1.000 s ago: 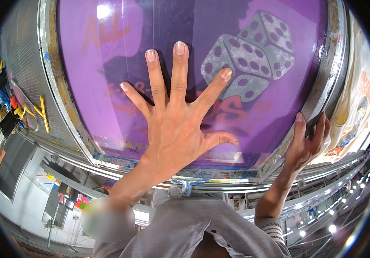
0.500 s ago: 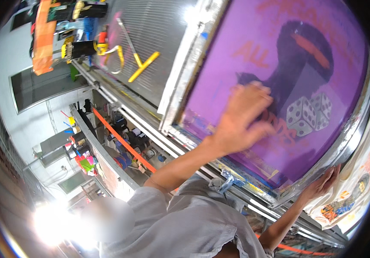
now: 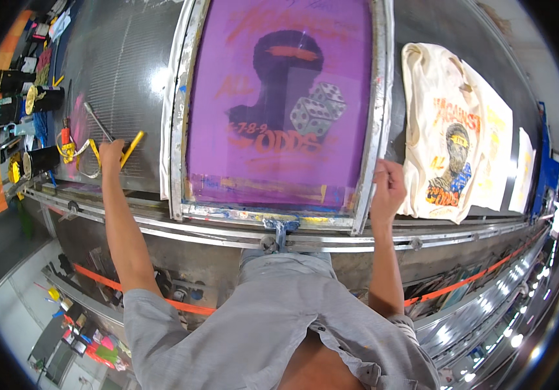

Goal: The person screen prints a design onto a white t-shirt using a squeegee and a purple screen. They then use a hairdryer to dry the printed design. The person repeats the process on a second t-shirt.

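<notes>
Out to the left, my left hand (image 3: 112, 155) is closed around a T-shaped tool (image 3: 99, 123) with a metal rod and a yellow crossbar. The hand covers where rod and bar join. In front of me lies a screen-printing frame (image 3: 179, 130) of metal, with purple mesh (image 3: 227, 153) showing a dark head silhouette, two dice and orange lettering. My right hand (image 3: 389, 188) is curled beside the frame's right rail, seeming to touch it. What its fingers hold, if anything, is hidden. Right of it is a cream printed T-shirt (image 3: 422, 97).
Dark containers (image 3: 45, 99) and a yellow tape measure (image 3: 71, 151) are at the left. More printed white cloth (image 3: 497, 123) lies beyond the T-shirt. A metal rail (image 3: 331, 244) runs along the table's near edge, with a blue-stained clamp (image 3: 282, 227) in the middle.
My left hand has moved from over the purple mesh leftward to the T-shaped tool and closed on it. My right hand has curled beside the frame. The view has turned and levelled.
</notes>
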The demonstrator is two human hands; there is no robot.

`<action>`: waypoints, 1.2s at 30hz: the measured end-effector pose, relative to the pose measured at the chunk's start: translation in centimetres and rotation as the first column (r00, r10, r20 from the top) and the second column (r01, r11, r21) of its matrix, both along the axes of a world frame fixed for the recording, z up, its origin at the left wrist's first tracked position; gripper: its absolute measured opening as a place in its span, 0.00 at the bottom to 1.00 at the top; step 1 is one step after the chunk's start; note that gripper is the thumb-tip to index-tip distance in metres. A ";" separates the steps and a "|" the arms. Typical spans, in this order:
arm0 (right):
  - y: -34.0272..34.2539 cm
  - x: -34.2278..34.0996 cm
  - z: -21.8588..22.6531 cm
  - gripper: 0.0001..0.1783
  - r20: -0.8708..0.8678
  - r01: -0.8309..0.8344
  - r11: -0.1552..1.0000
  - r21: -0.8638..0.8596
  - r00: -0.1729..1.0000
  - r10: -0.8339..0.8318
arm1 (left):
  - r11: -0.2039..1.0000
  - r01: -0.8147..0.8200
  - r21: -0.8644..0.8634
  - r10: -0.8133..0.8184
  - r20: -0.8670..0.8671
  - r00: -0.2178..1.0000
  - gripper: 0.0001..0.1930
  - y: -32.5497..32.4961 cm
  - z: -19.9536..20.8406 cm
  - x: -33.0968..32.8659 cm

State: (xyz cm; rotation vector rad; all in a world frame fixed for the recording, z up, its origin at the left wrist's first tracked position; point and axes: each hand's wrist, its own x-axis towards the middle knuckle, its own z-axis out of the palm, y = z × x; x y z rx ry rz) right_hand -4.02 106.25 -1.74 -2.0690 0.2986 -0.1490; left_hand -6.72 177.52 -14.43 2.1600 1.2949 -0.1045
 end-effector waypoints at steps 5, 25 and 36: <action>4.0 -5.9 2.7 0.08 -0.134 -0.187 0.975 0.117 0.970 0.202 | 0.759 0.121 -0.639 0.283 0.491 0.824 0.05 -14.2 10.0 -1.3; -3.5 -25.7 3.9 0.19 -0.147 0.235 0.599 0.766 0.970 -0.192 | 0.890 0.338 0.306 -0.456 0.608 0.650 0.26 -35.6 9.8 -12.2; -8.2 -34.4 0.7 0.16 -0.367 0.150 0.959 0.239 0.929 -0.054 | 0.991 0.133 0.024 -0.127 -0.167 0.978 0.43 -25.6 7.1 -11.2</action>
